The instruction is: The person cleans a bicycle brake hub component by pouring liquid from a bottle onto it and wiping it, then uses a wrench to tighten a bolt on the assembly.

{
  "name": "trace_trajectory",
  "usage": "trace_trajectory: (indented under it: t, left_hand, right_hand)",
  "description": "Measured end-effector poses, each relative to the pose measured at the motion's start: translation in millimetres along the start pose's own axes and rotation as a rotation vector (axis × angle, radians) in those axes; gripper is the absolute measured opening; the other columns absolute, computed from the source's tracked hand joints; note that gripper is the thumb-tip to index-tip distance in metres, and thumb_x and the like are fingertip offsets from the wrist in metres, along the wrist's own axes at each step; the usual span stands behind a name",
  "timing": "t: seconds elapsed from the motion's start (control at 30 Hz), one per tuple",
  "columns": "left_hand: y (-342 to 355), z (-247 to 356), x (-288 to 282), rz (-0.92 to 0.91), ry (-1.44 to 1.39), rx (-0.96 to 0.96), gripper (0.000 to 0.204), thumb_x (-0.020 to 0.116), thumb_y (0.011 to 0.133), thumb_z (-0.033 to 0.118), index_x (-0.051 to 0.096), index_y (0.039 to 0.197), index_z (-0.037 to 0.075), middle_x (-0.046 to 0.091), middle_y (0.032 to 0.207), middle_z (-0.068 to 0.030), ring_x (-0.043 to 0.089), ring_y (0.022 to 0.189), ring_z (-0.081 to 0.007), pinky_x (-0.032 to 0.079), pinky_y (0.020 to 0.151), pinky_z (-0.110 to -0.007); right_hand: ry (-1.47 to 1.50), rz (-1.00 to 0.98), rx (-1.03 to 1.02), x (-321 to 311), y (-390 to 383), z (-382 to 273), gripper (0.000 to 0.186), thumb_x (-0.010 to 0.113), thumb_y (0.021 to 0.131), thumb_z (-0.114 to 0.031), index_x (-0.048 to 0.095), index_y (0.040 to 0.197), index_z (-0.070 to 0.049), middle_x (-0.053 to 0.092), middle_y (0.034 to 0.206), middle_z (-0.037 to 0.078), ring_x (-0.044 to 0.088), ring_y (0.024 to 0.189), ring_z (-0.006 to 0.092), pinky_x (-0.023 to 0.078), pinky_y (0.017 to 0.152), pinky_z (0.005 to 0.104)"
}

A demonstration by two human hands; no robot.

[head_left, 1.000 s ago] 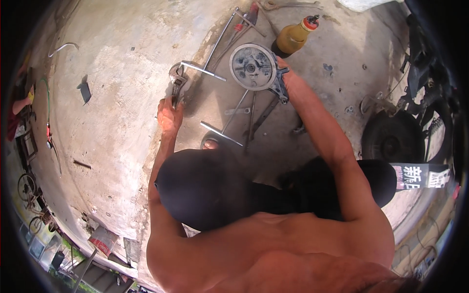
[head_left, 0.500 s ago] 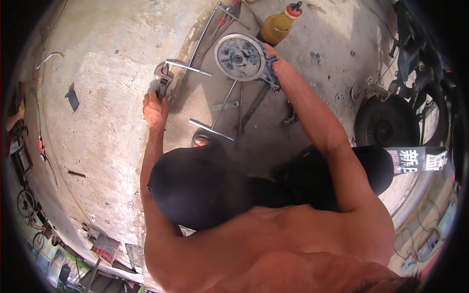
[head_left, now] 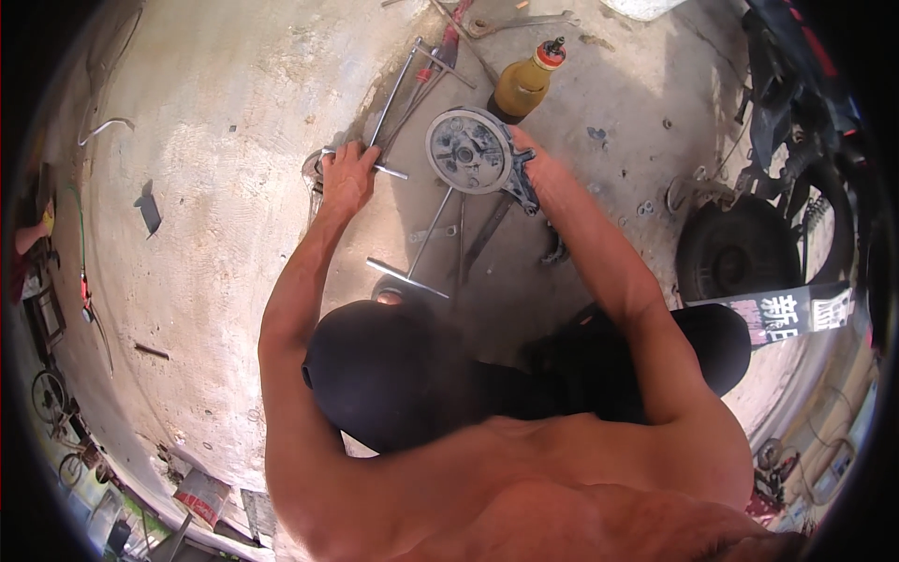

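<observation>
A round grey metal wheel hub (head_left: 468,150) stands on the concrete floor, with a T-handle wrench (head_left: 426,239) running from it toward my knees. My right hand (head_left: 534,169) grips the hub's right edge. My left hand (head_left: 348,178) is closed on a plier-like tool (head_left: 316,167) beside a second long T-bar (head_left: 398,89). My dark-trousered knees fill the lower middle.
A yellow bottle with a red cap (head_left: 524,82) stands behind the hub. A black tyre (head_left: 735,248) and motorcycle parts (head_left: 796,103) lie to the right. Flat wrenches (head_left: 492,229) lie under the hub. Bicycles and clutter line the left rim.
The view has shifted so the hub and tools sit lower and more central. My left hand with the plier-like tool moved right, closer to the hub. My right hand stayed on the hub.
</observation>
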State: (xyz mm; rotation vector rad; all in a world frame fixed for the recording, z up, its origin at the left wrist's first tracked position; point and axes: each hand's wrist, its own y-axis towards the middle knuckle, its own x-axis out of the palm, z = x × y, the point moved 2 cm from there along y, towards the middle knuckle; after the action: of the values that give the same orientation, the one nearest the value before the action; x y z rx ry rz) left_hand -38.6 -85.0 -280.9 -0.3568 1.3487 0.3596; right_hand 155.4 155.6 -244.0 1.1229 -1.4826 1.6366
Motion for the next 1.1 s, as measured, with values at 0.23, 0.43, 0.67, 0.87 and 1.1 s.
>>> trace_trajectory:
  t: [0.23, 0.43, 0.67, 0.87, 1.1]
  left_hand:
    - [-0.7, 9.1, -6.2, -0.05, -0.057, 0.211, 0.044, 0.068, 0.078, 0.009, 0.061, 0.121, 0.015, 0.061, 0.097, -0.0113, 0.059, 0.101, -0.0336, 0.044, 0.091, -0.047]
    - [-35.0, 27.2, -73.9, 0.347, -0.439, -0.114, 0.029, 0.073, 0.086, 0.019, 0.066, 0.112, 0.008, 0.066, 0.082, -0.0119, 0.065, 0.073, -0.0286, 0.051, 0.066, -0.038]
    - [-68.9, -61.8, -92.5, 0.324, -1.571, -0.935, 0.033, 0.054, 0.105, 0.032, 0.064, 0.095, 0.003, 0.039, 0.056, 0.0032, 0.03, 0.045, -0.0068, 0.025, 0.042, -0.025]
    - [-115.2, -49.5, -120.2, 0.262, -1.988, -0.658, 0.04, 0.053, 0.106, 0.036, 0.062, 0.105, -0.003, 0.036, 0.056, 0.0026, 0.026, 0.044, -0.0075, 0.024, 0.041, -0.025]
    - [-122.8, -15.9, -158.9, 0.319, -1.705, -0.595, 0.039, 0.057, 0.104, 0.035, 0.063, 0.103, -0.004, 0.04, 0.055, 0.0018, 0.032, 0.044, -0.008, 0.027, 0.041, -0.025]
  right_hand:
    - [-0.009, 0.118, -0.048, -26.0, -7.1, -6.6, 0.032, 0.045, 0.101, -0.012, 0.065, 0.115, 0.009, 0.072, 0.111, 0.022, 0.072, 0.098, 0.0318, 0.059, 0.093, 0.0496]
    - [0.038, 0.026, -0.026, -0.2, -8.8, -3.1, 0.033, 0.044, 0.102, -0.013, 0.065, 0.116, 0.007, 0.072, 0.11, 0.02, 0.072, 0.097, 0.0322, 0.058, 0.092, 0.0568]
    - [-0.119, 0.151, -0.092, 0.6, 11.9, -2.0, 0.032, 0.044, 0.101, -0.014, 0.066, 0.114, 0.006, 0.073, 0.105, 0.019, 0.073, 0.093, 0.0308, 0.059, 0.086, 0.0581]
    - [-0.089, 0.096, -0.067, 4.0, 11.1, -6.9, 0.033, 0.045, 0.104, -0.017, 0.067, 0.115, 0.004, 0.074, 0.105, 0.016, 0.073, 0.092, 0.0275, 0.061, 0.085, 0.0487]
    - [-0.109, -0.062, -0.192, 10.0, 18.7, -16.5, 0.03, 0.05, 0.105, -0.019, 0.066, 0.12, 0.003, 0.074, 0.107, 0.014, 0.073, 0.093, 0.0242, 0.061, 0.087, 0.0406]
